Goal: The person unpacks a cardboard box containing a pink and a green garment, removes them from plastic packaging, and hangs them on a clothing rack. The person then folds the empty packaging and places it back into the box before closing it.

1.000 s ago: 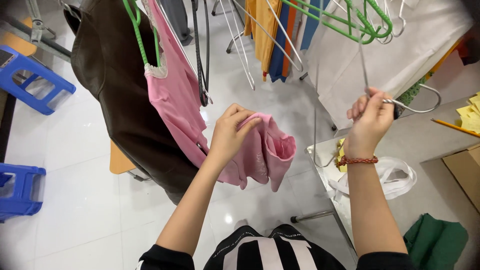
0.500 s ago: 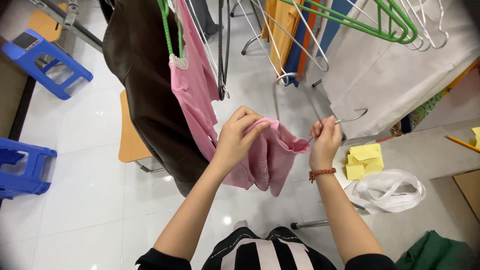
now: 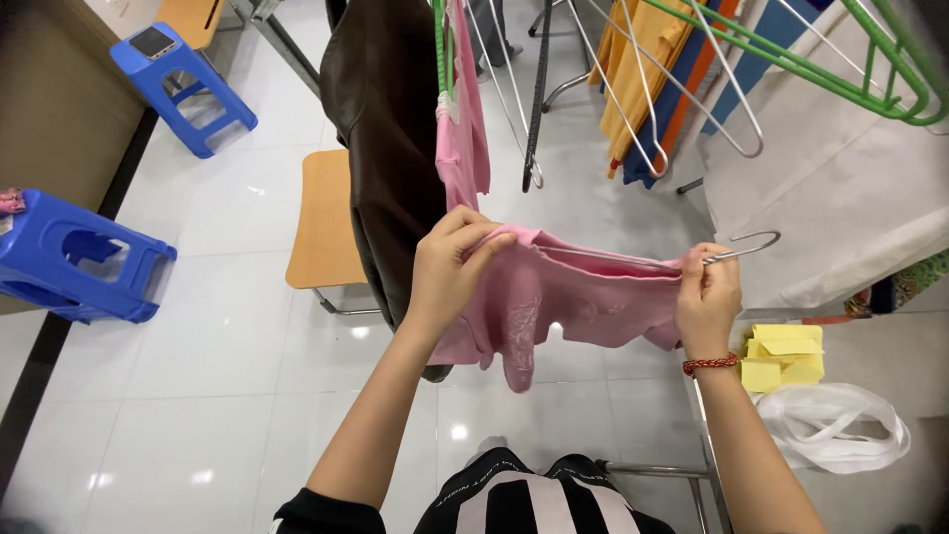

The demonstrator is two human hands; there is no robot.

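1. A person's left hand (image 3: 450, 267) is pinching the upper edge of a pink garment (image 3: 554, 297), its grip closed tight on the fabric near one end.
2. The right hand (image 3: 707, 297), wearing a red beaded bracelet (image 3: 710, 364), is clasping the other end of the garment together with a metal wire hanger (image 3: 692, 259), whose hook is sticking out to the right above the fingers.
3. The pink garment is stretching between both hands at chest height above the white tiled floor (image 3: 217, 356), with part of it drooping in the middle.
4. Just behind it, another pink top (image 3: 465, 138) is hanging on a green hanger (image 3: 441, 49) beside a dark brown jacket (image 3: 381, 148).
5. Yellow cloths (image 3: 786, 356) and a white plastic bag (image 3: 835, 425) are lying on the counter (image 3: 890, 346) at right; two blue plastic stools (image 3: 79, 262) are standing at left.
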